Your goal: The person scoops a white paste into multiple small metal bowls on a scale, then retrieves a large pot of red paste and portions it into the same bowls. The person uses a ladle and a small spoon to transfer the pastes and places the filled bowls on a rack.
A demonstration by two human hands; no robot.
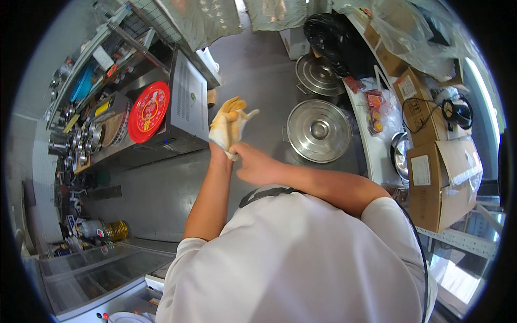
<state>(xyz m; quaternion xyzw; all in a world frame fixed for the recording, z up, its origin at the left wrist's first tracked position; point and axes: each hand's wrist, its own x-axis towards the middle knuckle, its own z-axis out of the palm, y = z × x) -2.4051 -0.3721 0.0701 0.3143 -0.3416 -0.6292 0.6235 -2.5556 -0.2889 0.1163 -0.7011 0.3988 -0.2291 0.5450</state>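
A white work glove with a yellow coated palm [227,127] covers my left hand [229,121]; one of its fingers sticks out to the right, seemingly unfilled. Bare, my right hand [252,161] pinches the glove's cuff at the wrist between thumb and fingers. Both hands are in front of my body, above the grey floor. Whether the left fingers are fully inside the glove cannot be told.
Two lidded steel pots [319,130] stand on the floor at right, beside a white table [373,155] bearing cardboard boxes [424,185]. At left, a red round tray [148,112] leans by a metal cabinet [188,97]. Cloth curtains [202,20] hang ahead.
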